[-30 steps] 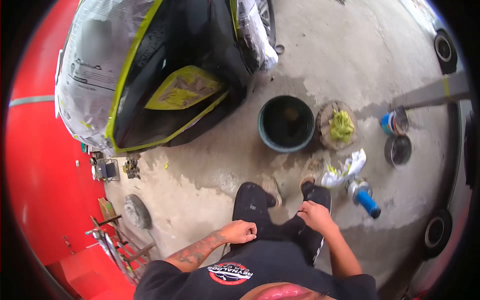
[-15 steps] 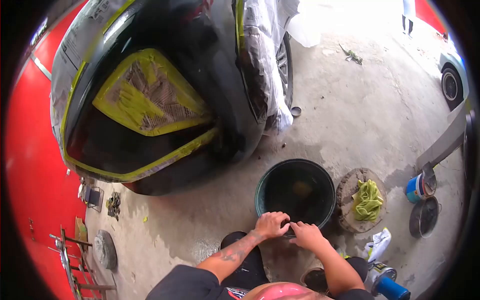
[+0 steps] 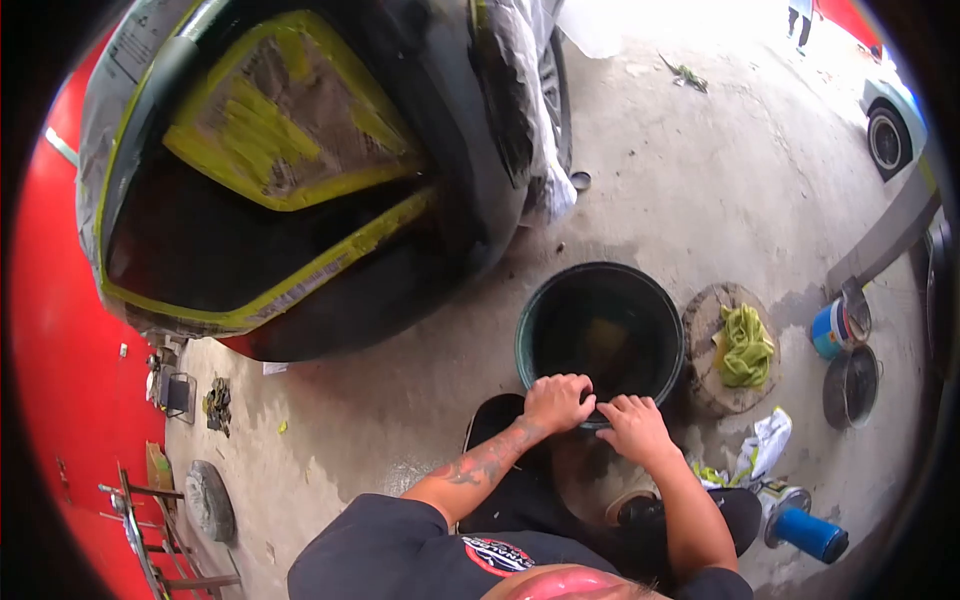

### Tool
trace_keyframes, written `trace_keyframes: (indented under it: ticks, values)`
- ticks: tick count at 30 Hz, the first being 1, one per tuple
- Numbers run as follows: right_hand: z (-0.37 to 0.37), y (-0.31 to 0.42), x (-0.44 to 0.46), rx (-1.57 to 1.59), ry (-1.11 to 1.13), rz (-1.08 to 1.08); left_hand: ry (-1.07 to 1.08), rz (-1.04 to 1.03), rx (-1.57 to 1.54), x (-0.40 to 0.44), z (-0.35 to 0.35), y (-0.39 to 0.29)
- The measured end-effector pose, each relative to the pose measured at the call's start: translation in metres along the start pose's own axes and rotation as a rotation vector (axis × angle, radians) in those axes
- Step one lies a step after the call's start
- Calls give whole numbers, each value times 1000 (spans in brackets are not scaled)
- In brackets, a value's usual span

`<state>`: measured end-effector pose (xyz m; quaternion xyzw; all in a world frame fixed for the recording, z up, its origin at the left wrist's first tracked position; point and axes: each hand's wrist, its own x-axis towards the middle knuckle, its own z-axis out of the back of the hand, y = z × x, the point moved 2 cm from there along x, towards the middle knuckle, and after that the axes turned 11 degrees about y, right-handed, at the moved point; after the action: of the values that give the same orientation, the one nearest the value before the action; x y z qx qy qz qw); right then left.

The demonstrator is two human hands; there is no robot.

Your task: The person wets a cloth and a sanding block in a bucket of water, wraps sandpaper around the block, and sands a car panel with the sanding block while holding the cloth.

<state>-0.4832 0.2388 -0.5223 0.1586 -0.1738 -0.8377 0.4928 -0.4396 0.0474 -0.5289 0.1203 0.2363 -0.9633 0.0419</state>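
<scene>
A round dark green tub (image 3: 523, 345) of dark liquid stands on the concrete floor in front of my knees. My left hand (image 3: 560, 403) rests at its near rim, fingers curled over the edge. Close beside it on the right, my right hand (image 3: 636, 428) has its fingers bent over the same rim. The two hands almost touch. Something pale and blurred shows inside the tub. Right of the tub, a crumpled yellow-green cloth (image 3: 746, 347) lies on a round stump (image 3: 706, 375).
A car's masked black bumper (image 3: 400, 290) fills the upper left. Right are a blue-white can (image 3: 830, 330), a dark bucket (image 3: 850, 388), a blue cylinder tool (image 3: 810, 535) and white plastic (image 3: 768, 445). A person (image 3: 802, 22) stands far off. A rack (image 3: 150, 530) is lower left.
Both hands have moved from my lap to the near rim of the tub and stay there. The view has shifted, and the bumper and tub look larger than at first.
</scene>
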Motion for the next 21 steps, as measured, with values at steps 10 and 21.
trace_keyframes:
  ticks: [10,21]
  values:
    - [-12,9,14,1,119,-95,89,89,-6,7,2,5]
    - [109,-123,-29,94,-230,-676,110,101,4,10,3,-8]
